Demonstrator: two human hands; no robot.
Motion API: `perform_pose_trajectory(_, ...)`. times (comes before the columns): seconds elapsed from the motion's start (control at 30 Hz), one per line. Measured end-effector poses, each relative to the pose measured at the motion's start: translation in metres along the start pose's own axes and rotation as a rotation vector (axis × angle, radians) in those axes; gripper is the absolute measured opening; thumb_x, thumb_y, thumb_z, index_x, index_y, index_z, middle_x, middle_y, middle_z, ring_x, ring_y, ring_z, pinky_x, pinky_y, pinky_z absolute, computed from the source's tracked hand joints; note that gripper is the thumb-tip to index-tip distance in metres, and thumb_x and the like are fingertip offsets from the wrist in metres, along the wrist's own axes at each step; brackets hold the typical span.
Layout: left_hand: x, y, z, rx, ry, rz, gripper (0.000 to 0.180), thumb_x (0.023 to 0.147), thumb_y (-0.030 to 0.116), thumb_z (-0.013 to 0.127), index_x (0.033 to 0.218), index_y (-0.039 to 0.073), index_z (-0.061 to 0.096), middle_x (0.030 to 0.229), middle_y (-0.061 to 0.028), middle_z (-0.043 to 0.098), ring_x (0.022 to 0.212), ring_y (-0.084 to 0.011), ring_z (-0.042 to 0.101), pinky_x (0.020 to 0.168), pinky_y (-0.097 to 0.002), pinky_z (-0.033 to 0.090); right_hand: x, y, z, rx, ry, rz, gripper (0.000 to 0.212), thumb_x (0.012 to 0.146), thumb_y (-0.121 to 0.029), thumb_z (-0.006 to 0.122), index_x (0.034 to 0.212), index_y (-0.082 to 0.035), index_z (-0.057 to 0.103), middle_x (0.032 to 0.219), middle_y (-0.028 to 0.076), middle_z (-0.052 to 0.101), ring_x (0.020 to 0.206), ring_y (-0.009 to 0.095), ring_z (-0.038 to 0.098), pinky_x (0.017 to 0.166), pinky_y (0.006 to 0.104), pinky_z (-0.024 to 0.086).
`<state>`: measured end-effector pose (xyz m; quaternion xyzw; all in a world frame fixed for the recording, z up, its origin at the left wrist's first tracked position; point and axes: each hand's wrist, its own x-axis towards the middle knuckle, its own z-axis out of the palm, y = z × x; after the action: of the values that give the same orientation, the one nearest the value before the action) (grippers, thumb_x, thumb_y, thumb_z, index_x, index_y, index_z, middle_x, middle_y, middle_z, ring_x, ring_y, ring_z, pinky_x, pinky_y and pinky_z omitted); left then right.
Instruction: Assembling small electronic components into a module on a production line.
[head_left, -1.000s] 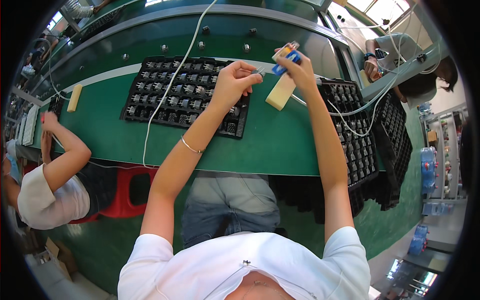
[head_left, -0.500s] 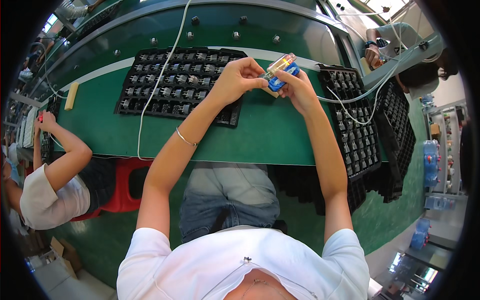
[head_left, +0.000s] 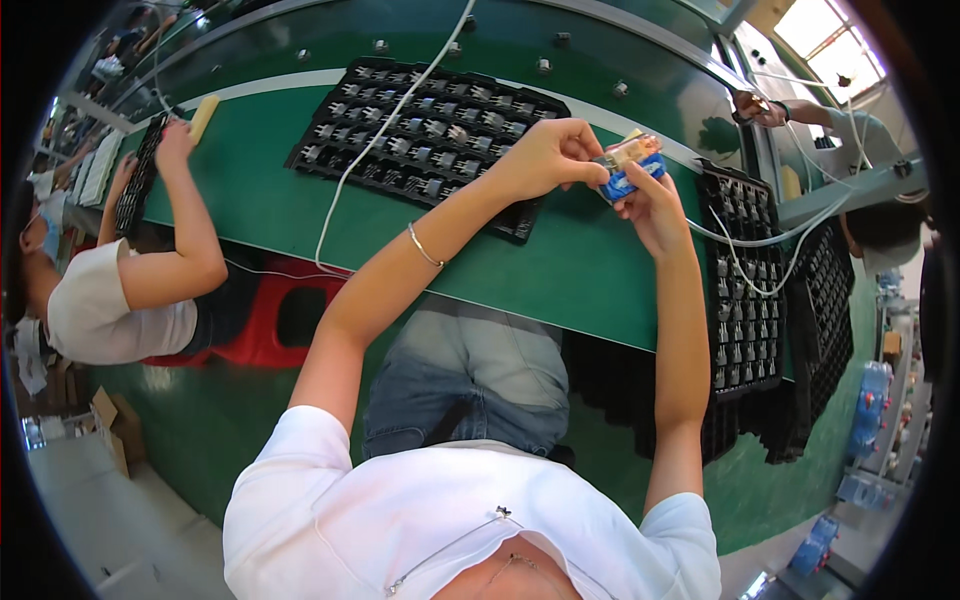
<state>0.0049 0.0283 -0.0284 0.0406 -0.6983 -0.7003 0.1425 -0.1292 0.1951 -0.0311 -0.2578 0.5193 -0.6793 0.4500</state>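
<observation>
Above the green workbench (head_left: 560,290) both my hands meet at a small blue device (head_left: 636,172) with a clear, partly orange top. My right hand (head_left: 655,212) is closed around the device from the right, thumb across its blue face. From the left, my left hand (head_left: 545,160) pinches at the device's near end; what sits between these fingertips is too small to make out. A black tray (head_left: 518,222) holding several small plug-like parts with metal prongs lies below and left of my hands. Another black tray (head_left: 735,175) with similar parts stands to the right.
A white cable (head_left: 385,130) crosses the left tray; other cables (head_left: 800,235) loop over the right one. More black trays (head_left: 830,300) are stacked at far right. Loose small parts (head_left: 545,66) sit beyond the bench strip. A co-worker (head_left: 130,290) sits left near a red stool (head_left: 265,315).
The view has shifted, so the bench appears turned and trays sit differently in the picture. My hands stay together at the blue device, which is tilted less steeply. The left co-worker's hands have moved.
</observation>
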Motion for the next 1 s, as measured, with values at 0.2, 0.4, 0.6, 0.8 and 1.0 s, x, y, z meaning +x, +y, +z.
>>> perform_pose_trajectory(0.2,-0.026,0.013,-0.030,0.560,0.295,0.169,0.033,0.075,0.021,0.084,0.094,0.003,0.065,0.077,-0.0006,0.064,0.071,-0.0077,0.059,0.065,-0.0246,0.048,-0.003,-0.008,-0.017,0.004,-0.005,-0.056,0.039,0.095,-0.025,0.064,0.124,0.000,0.057,0.090,0.004,0.069,0.063,0.010,0.063,0.054,0.0219,0.046)
perform_pose_trajectory(0.4,-0.098,0.039,-0.137,1.588,0.685,-0.388,0.040,0.085,0.043,0.069,0.089,0.003,0.063,0.084,-0.0168,0.070,0.085,-0.0377,0.069,0.072,-0.0492,0.052,0.001,-0.023,-0.038,-0.367,0.484,-0.278,0.032,0.088,-0.026,0.073,0.107,-0.002,0.065,0.087,0.006,0.071,0.065,0.010,0.065,0.055,0.0186,0.047)
perform_pose_trajectory(0.6,-0.110,0.033,-0.160,1.602,0.646,-0.583,0.037,0.085,0.041,0.070,0.085,0.005,0.068,0.091,-0.0163,0.071,0.092,-0.0374,0.069,0.077,-0.0478,0.053,0.001,-0.024,-0.040,-0.525,0.542,-0.432,0.044,0.084,-0.023,0.077,0.117,0.004,0.064,0.089,0.007,0.070,0.073,0.010,0.067,0.057,0.0215,0.053)
perform_pose_trajectory(0.8,-0.112,0.035,-0.163,1.612,0.664,-0.509,0.025,0.086,0.031,0.067,0.087,0.006,0.071,0.089,-0.0186,0.071,0.092,-0.0396,0.068,0.079,-0.0489,0.053,0.004,-0.012,-0.024,-1.116,0.592,-0.472,0.051,0.076,-0.030,0.080,0.112,0.004,0.066,0.087,0.012,0.070,0.076,0.013,0.066,0.074,0.0300,0.053)
perform_pose_trajectory(1.0,-0.091,0.042,-0.147,1.175,0.723,-0.056,0.024,0.088,0.027,0.071,0.086,0.004,0.068,0.074,-0.0082,0.069,0.065,-0.0182,0.064,0.062,-0.0321,0.050,0.003,-0.007,-0.023,-1.059,0.597,-0.526,0.048,0.075,-0.032,0.079,0.110,-0.002,0.068,0.075,0.007,0.066,0.063,0.012,0.060,0.063,0.0277,0.050)
